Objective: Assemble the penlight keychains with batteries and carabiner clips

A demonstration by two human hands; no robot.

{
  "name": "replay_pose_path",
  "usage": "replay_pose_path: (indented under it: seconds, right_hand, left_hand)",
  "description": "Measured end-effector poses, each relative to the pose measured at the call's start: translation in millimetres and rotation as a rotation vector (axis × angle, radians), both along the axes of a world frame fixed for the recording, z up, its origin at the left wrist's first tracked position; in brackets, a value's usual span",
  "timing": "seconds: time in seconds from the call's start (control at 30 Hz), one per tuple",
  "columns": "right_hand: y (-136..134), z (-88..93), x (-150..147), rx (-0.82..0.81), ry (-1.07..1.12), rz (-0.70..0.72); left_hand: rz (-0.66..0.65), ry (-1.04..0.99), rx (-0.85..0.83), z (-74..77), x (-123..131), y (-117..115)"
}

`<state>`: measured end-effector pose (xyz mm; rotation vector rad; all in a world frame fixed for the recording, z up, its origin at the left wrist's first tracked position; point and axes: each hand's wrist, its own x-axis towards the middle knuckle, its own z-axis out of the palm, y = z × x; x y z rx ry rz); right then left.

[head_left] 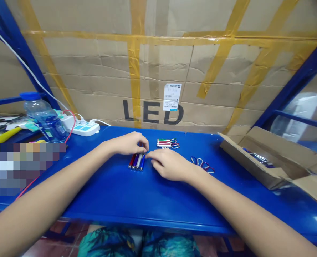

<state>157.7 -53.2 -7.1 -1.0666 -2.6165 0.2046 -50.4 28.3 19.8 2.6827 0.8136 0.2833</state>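
Several slim, shiny tubes like mini flashlights [137, 162], in red, blue, purple and silver, lie side by side on the blue table [126, 200]. My left hand [130, 143] is over their far ends, its fingers bent down with a gap beside the thumb. From the right, my right hand [171, 165] reaches the blue tube at the row's end with its index finger stretched out, thumb apart. Behind it, several more tubes [164, 142] in green, red and white carry carabiner clips. Loose coloured carabiners [202, 164] lie to the right of my right hand.
An open cardboard box [250, 164] with metallic items inside stands at right. On the left are a water bottle [44, 119], a white power strip [86, 127] and a red cable [72, 125]. A large taped carton [102, 78] walls off the back between blue frame posts.
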Motion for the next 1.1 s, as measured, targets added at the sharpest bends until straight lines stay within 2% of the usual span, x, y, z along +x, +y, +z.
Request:
replay_pose_path:
  seconds: [0.1, 0.27, 0.37, 0.5, 0.57, 0.67, 0.73, 0.8, 0.97, 1.1]
  right_hand:
    - [-3, -7.9, -12, 0.037, -0.049, 0.019]
    - [-5, -13.0, -16, 0.089, -0.132, -0.016]
    - [-11, -9.2, -13, 0.054, -0.121, -0.052]
    - [-16, 5.2, 7, -0.083, -0.092, -0.036]
    - [-13, 14.5, 25, -0.121, -0.021, -0.086]
    - [1, 22.9, 59, -0.066, 0.277, -0.265]
    - [10, 22.1, 78, -0.089, 0.455, -0.324]
    - [17, 17.5, 90, -0.106, 0.524, -0.356]
    - [17, 8.1, 89, -0.040, 0.420, -0.347]
    - [12, 10.1, 83, -0.001, 0.294, -0.333]
  left_hand:
    - [-0.041, 0.019, 0.044, -1.3, 4, -2]
    - [-0.034, 0.036, 0.155, -5.7, 10, -6]
    - [-0.022, 0.038, 0.168, -8.7, 14, -7]
    - [0.000, -0.040, 0.081, -8.6, 19, -14]
    - [0.019, -0.082, 0.031, -6.3, 21, -18]
    - [0.038, -0.114, -0.032, -2.0, 27, -19]
    - [0.059, -0.113, -0.007, -0.6, 35, -17]
    - [0.074, -0.100, 0.081, -2.0, 47, -15]
    - [-0.016, -0.017, 0.217, -13.4, 77, -22]
    - [-0.016, 0.018, 0.263, -20.3, 85, -32]
